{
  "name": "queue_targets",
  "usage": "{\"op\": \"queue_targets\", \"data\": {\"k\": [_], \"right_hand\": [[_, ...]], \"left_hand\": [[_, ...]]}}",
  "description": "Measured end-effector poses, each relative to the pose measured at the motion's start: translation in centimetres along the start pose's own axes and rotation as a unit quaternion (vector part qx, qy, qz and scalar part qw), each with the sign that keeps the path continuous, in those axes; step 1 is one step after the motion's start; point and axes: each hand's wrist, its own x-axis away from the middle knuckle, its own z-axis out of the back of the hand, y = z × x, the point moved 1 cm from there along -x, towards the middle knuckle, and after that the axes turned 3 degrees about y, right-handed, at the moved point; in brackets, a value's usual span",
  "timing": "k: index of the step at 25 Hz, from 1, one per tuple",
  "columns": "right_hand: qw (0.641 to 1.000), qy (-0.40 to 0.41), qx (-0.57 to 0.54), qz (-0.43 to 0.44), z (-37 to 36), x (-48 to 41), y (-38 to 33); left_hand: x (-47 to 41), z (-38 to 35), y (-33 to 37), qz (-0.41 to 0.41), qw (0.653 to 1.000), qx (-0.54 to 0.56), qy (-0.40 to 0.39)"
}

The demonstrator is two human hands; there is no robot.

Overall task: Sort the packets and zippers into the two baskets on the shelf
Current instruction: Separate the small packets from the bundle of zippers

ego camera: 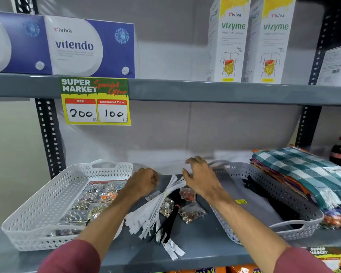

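Fingers of our right hand point(200, 179) spread loosely over the top of the white zipper bundle point(154, 209), which runs down-left toward us; our left hand point(144, 181), curled, grip unclear, sits beside it.

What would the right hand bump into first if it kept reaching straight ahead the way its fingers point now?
Probably the back wall of the shelf. The right hand points up and away over the white zippers, just left of the grey basket and its handle, and nothing else seems to lie ahead, though depth is hard to judge.
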Motion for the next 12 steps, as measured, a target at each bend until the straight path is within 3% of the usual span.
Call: {"op": "queue_targets", "data": {"k": [3, 8, 12], "right_hand": [[0.996, -0.059, -0.059, -0.039, -1.2, 0.3, 0.8], [0.988, -0.126, -0.047, -0.081, -2.4, 1.2, 1.2], [0.98, -0.181, -0.021, -0.081, -2.6, 1.3, 1.0]], "left_hand": [[-0.4, -1.1, 0.1, 0.008, 0.997, 0.071, -0.035], [-0.6, -1.8, 1.3, 0.017, 0.996, -0.005, -0.088], [-0.5, -2.1, 1.6, 0.014, 0.997, -0.014, -0.078]]}}
